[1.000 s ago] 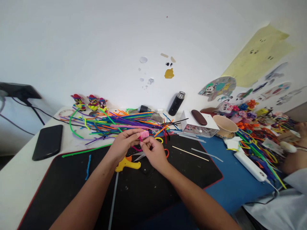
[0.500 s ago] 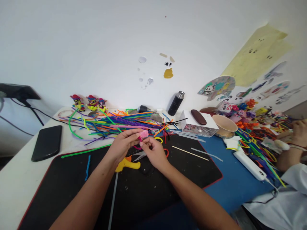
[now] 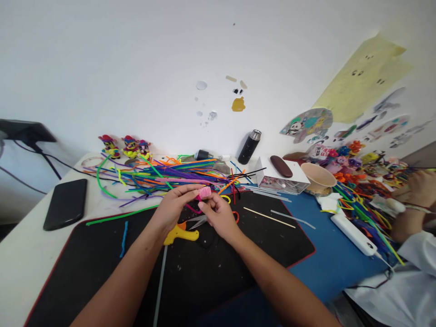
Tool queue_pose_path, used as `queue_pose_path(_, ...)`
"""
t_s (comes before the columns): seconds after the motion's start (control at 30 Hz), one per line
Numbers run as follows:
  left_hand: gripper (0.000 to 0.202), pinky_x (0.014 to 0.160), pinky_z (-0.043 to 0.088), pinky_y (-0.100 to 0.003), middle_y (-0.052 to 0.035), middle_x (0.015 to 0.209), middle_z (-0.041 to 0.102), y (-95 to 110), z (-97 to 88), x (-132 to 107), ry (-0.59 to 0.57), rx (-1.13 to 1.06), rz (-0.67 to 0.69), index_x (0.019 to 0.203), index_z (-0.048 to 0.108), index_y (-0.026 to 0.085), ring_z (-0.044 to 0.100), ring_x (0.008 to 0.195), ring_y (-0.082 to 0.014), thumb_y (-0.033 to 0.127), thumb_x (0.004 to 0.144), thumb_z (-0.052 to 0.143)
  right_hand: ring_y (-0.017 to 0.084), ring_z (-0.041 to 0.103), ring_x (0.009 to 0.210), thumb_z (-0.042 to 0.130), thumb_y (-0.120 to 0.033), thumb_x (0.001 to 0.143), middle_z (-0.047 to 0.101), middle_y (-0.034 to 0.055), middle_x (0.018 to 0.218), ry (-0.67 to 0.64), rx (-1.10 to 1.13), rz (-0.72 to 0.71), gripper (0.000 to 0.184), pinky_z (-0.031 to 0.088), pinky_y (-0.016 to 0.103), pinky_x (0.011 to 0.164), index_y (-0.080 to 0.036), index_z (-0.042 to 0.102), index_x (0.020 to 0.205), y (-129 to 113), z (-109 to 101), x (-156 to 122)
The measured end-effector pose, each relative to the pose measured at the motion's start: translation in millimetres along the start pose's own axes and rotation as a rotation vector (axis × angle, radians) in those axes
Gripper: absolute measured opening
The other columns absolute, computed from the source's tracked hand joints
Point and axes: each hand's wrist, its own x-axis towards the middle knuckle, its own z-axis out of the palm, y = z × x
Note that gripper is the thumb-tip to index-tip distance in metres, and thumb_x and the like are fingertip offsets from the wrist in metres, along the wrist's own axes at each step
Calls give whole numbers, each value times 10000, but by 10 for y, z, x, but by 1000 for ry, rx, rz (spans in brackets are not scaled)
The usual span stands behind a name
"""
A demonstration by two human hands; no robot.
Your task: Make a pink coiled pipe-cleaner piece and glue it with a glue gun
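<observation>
My left hand (image 3: 175, 204) pinches a small coil of pink pipe cleaner (image 3: 205, 193) above the black mat (image 3: 85, 259). Close beside it, my right hand (image 3: 220, 215) has its fingers closed on the loose pink end by the coil. Under the hands lie a yellow glue gun (image 3: 180, 234) and a pair of scissors (image 3: 199, 221). A big heap of coloured pipe cleaners (image 3: 160, 175) lies just behind the hands.
A black phone (image 3: 65, 203) lies at the left. At the back stand three small figures (image 3: 124, 146), a black flask (image 3: 250, 146), a white box (image 3: 284, 179) and a paper bowl (image 3: 318, 177). Another person's hand (image 3: 420, 188) works at the right, by a white power strip (image 3: 354, 234).
My hands have stayed almost in place, still working the pink coil. The other person's hand at the right has shifted slightly upward.
</observation>
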Motion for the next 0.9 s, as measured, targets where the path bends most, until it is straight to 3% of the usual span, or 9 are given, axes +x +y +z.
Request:
queue_pose_path(0.23,370,985,520,-380,-110,1066,840,30,30,-11,1,-25,-32,998,871,195,736,1067,-301,397,693,922,88,324,410,769,-589,860,376,-136,571,-29,90,9,455,272,242,413,-222,619,1082,-57,9,8)
queue_pose_path(0.9,375,985,530,-379,-132,1052,837,19,93,-26,-3,-115,-78,946,865,167,745,1026,-288,380,648,947,73,332,392,800,-637,836,374,-128,545,-5,141,-6,466,280,236,398,-218,626,940,-61,9,7)
